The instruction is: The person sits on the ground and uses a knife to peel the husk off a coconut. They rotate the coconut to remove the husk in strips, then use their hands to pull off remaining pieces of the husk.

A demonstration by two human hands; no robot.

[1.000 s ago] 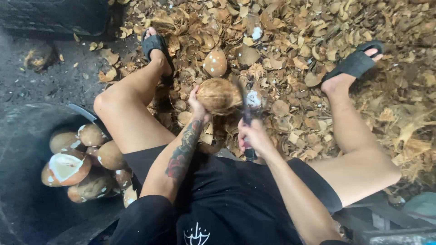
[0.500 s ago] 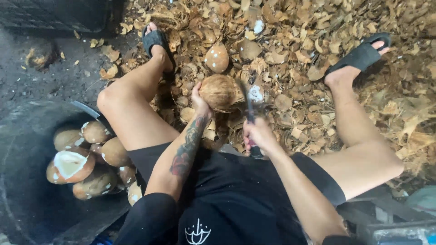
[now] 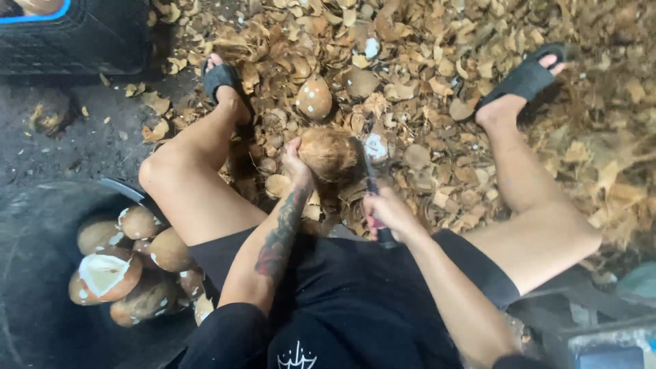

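While left hand (image 3: 295,158) grips coconut (image 3: 331,154), husk litter (image 3: 437,82) around

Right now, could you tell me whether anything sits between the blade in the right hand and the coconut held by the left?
Nothing visible does: the blade lies directly beside the coconut, steadied by the left hand.

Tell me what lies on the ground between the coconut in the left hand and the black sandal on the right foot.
In the head view, between the held coconut and the right sandal lies a bed of brown husk chips with white flecks; the knife blade stands beside the coconut.
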